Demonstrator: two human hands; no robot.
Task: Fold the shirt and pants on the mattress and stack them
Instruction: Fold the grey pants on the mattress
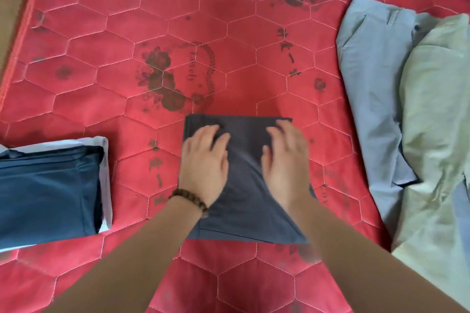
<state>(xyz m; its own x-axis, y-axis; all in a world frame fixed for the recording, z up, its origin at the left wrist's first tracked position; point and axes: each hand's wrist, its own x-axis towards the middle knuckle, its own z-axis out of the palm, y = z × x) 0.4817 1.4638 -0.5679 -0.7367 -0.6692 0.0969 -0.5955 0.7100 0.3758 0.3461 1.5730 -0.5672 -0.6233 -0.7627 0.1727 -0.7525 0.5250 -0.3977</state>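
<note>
Folded dark garment [244, 173] at mid-mattress [229, 33]; left hand [203, 160] and right hand [286, 160] lie flat on it, fingers spread, gripping nothing. Smooth outward before stacking on the pile [50, 185] nearby.

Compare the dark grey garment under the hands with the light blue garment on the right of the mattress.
The dark grey garment is folded into a compact rectangle; the light blue garment lies long and rumpled. The grey one has the left hand and right hand flat on it; the blue one is untouched, partly under a pale green garment. Both lie on the red mattress.
</note>
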